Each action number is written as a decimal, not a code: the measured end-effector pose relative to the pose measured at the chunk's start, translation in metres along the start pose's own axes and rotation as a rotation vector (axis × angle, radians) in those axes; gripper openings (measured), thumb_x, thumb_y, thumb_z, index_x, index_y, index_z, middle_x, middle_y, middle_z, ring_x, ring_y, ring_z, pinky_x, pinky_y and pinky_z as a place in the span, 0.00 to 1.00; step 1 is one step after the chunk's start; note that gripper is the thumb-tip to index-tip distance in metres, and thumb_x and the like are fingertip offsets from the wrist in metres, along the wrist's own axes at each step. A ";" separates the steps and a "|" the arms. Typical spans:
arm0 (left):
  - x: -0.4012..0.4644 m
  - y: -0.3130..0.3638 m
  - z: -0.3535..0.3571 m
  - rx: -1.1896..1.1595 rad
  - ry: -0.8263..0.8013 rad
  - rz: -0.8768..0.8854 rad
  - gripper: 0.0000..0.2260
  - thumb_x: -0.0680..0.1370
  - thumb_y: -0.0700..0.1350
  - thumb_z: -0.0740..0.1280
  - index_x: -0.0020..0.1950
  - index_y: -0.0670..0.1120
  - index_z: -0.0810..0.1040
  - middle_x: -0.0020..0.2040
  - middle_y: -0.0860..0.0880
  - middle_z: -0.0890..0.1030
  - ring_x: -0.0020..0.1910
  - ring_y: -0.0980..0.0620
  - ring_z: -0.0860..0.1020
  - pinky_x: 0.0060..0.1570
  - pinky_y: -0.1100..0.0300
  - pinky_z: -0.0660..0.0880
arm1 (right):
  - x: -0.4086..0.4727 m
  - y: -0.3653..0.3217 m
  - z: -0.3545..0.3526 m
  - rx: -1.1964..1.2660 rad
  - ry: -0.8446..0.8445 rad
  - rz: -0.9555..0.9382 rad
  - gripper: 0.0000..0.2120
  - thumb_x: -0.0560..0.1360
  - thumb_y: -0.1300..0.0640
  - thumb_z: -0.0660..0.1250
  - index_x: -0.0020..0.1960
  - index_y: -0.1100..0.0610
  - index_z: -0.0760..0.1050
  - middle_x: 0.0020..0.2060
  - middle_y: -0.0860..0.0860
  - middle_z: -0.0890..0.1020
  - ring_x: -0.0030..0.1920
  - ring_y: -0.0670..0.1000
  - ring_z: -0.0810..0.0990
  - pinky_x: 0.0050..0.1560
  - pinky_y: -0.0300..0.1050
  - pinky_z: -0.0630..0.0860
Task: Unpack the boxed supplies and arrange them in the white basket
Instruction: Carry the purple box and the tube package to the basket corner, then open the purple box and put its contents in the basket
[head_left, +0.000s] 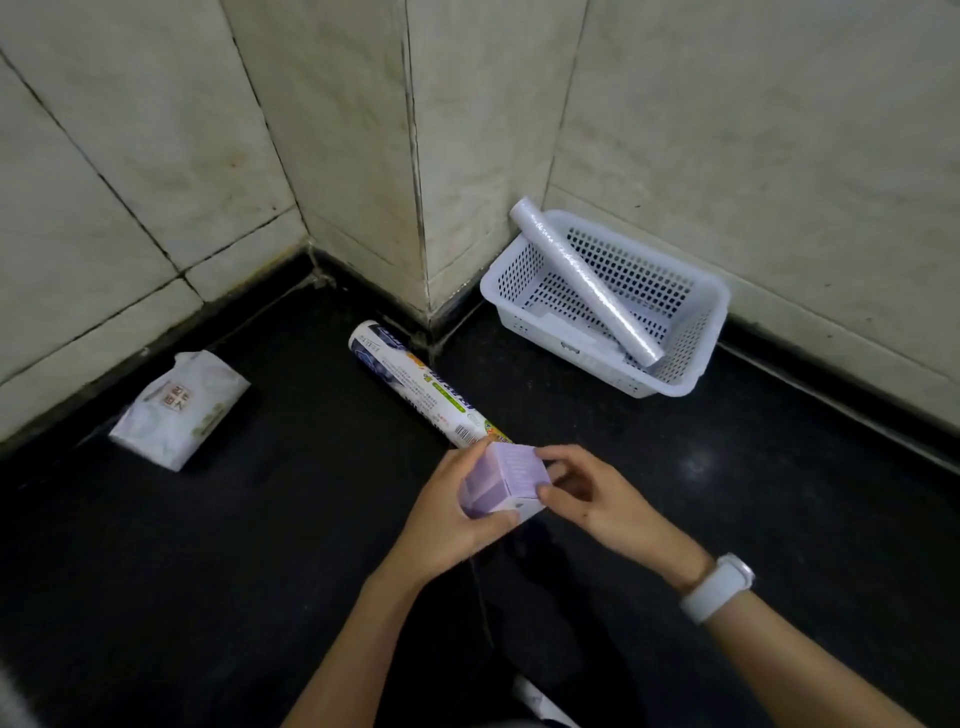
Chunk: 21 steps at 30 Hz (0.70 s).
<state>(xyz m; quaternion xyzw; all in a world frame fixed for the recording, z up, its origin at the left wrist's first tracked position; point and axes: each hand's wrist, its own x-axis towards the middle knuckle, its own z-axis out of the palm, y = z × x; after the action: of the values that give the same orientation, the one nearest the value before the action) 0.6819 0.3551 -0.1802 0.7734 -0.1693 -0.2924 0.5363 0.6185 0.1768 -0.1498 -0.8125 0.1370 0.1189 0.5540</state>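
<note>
I hold a small lilac box in both hands above the dark counter. My left hand wraps it from the left and below. My right hand pinches its right end with thumb and fingers. The white perforated basket stands in the corner at the back right. A clear plastic-wrap roll leans diagonally in it, its top end over the rim. A long printed tube-shaped package lies on the counter just behind the box.
A soft white tissue pack lies at the left near the wall. Tiled walls form a protruding corner behind the counter. A white watch sits on the right wrist. A white scrap shows at the bottom edge.
</note>
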 end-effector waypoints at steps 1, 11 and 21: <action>-0.001 0.000 -0.002 -0.032 -0.047 -0.021 0.32 0.69 0.42 0.73 0.66 0.63 0.63 0.62 0.58 0.69 0.61 0.69 0.67 0.58 0.73 0.66 | -0.001 0.003 -0.003 -0.071 0.023 -0.033 0.13 0.73 0.57 0.67 0.57 0.50 0.73 0.48 0.48 0.76 0.45 0.44 0.76 0.52 0.38 0.73; -0.004 -0.003 0.002 0.037 -0.106 -0.058 0.21 0.75 0.46 0.66 0.67 0.57 0.69 0.64 0.62 0.71 0.62 0.69 0.67 0.57 0.79 0.63 | 0.000 0.014 -0.001 -0.110 -0.082 0.014 0.20 0.72 0.55 0.67 0.63 0.48 0.70 0.48 0.50 0.76 0.45 0.47 0.76 0.52 0.41 0.74; -0.006 -0.011 0.023 0.568 -0.060 0.184 0.39 0.60 0.60 0.73 0.68 0.57 0.62 0.63 0.58 0.73 0.62 0.59 0.69 0.62 0.61 0.62 | -0.002 0.013 -0.007 -0.302 -0.106 0.062 0.26 0.68 0.50 0.67 0.65 0.46 0.67 0.43 0.45 0.80 0.45 0.45 0.80 0.47 0.37 0.76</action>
<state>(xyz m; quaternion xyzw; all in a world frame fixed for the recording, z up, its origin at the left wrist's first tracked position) 0.6627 0.3457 -0.1944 0.8650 -0.3295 -0.2061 0.3174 0.6119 0.1660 -0.1578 -0.8745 0.1131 0.1977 0.4281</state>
